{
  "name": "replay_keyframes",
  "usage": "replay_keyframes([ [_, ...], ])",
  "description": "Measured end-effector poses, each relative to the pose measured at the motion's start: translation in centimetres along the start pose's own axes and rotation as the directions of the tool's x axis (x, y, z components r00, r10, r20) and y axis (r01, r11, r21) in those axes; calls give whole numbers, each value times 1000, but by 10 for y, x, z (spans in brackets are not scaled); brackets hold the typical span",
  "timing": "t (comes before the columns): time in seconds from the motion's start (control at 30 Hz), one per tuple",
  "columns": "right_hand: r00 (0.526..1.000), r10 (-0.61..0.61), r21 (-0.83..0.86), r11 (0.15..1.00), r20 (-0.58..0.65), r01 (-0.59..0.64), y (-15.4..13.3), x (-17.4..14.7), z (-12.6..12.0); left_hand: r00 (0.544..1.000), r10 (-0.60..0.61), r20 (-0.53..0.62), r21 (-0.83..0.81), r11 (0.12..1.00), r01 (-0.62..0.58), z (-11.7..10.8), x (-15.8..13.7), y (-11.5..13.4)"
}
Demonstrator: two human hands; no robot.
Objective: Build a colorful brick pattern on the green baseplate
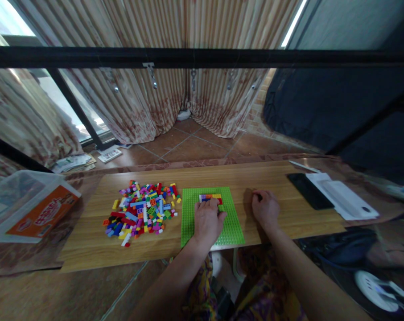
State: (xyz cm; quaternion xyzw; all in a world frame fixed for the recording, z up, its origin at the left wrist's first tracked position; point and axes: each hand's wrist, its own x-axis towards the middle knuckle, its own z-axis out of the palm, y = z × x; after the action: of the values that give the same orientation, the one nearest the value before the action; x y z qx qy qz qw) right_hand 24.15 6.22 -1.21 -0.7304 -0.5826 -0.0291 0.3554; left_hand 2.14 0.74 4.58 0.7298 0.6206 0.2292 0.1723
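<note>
A green studded baseplate lies on the wooden table. Near its far edge is a short block of building bricks in white, purple, orange, yellow and red. My left hand is over the plate, fingers bent down together onto the near side of these bricks and thumb out to the right. Its fingertips are hidden, so any piece between them does not show. Right of the plate, my right hand rests on the table, loosely curled into a fist; nothing shows in it.
Loose building bricks of many colours are heaped left of the plate. A clear plastic box with an orange label stands at the far left. To the right lie a black phone and a white tray-like object. A dark rail crosses beyond the table.
</note>
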Motion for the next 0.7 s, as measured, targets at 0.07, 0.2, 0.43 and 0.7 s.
replay_keyframes([
  [0.07,1000,-7,3,1000,-3,7,1,0,1,999,49,-7,24,999,-48,0,-5,-3],
  [0.2,1000,-16,-4,1000,1,16,2,0,1,987,153,-43,120,982,-147,3,-17,-5],
  [0.43,1000,-17,0,1000,-4,17,0,0,0,975,218,-41,299,934,-196,13,-28,-4],
  [0.7,1000,-10,-6,1000,6,10,-1,-1,-2,970,241,-7,406,887,-217,9,-26,-1],
])
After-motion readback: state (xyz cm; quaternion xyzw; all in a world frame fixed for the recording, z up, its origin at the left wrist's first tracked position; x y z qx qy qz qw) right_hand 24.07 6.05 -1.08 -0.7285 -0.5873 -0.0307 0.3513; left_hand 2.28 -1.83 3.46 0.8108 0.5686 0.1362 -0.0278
